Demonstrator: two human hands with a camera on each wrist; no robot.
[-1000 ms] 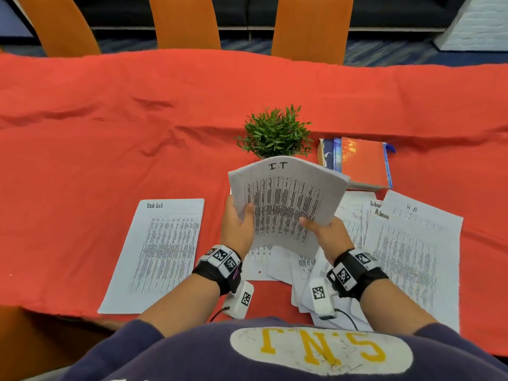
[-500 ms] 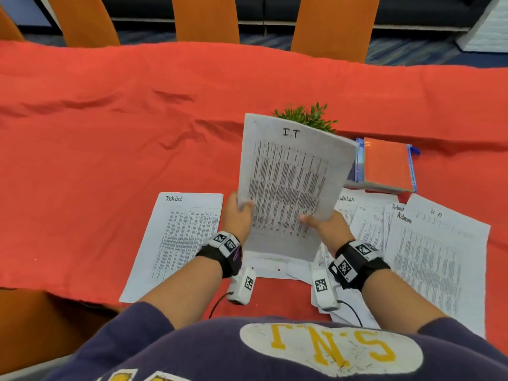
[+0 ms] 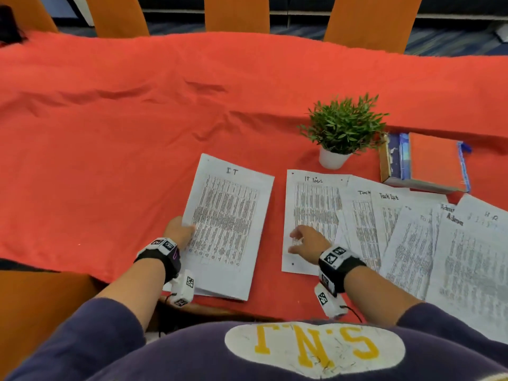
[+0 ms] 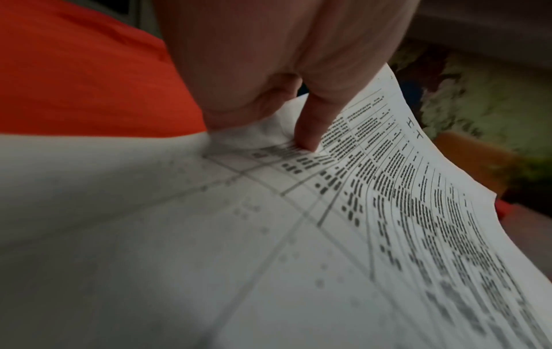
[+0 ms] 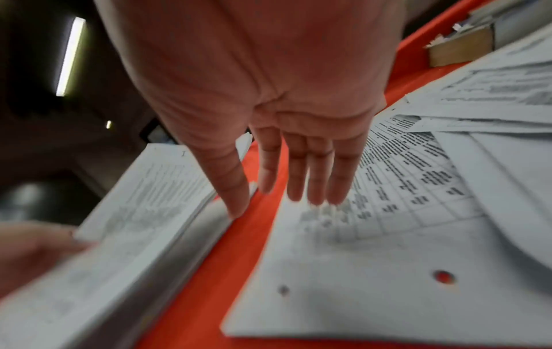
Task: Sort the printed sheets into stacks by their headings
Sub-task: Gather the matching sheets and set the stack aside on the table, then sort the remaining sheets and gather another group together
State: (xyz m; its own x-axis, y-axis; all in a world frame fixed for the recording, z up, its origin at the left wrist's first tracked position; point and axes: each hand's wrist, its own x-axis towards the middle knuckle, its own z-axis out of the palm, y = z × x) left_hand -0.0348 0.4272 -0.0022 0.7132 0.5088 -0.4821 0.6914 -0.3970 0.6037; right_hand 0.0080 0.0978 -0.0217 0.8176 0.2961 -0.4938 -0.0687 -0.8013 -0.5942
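Observation:
A stack of printed sheets headed "IT" (image 3: 228, 224) lies on the red tablecloth (image 3: 123, 149), with more sheet edges showing under its near end. My left hand (image 3: 180, 229) pinches its left edge; in the left wrist view the thumb (image 4: 310, 132) presses on the top sheet (image 4: 388, 212) and the fingers are hidden beneath. My right hand (image 3: 305, 237) is open with straight fingers (image 5: 298, 179) over the lower left of a sheet headed "IT logs" (image 3: 310, 199). Right of it fan overlapping sheets headed "Task list" (image 3: 384, 215), "Admin" (image 3: 467, 257) and "HR" (image 3: 489, 215).
A small potted plant (image 3: 343, 127) stands just behind the "IT logs" sheet. A pile of books (image 3: 428, 163) lies to its right. Orange chairs (image 3: 236, 12) line the table's far side. Bare red cloth spreads to the left and behind.
The "IT" stack, held up in both hands before, now lies on the table to the left. My right hand has let go of it and moved over the "IT logs" sheet.

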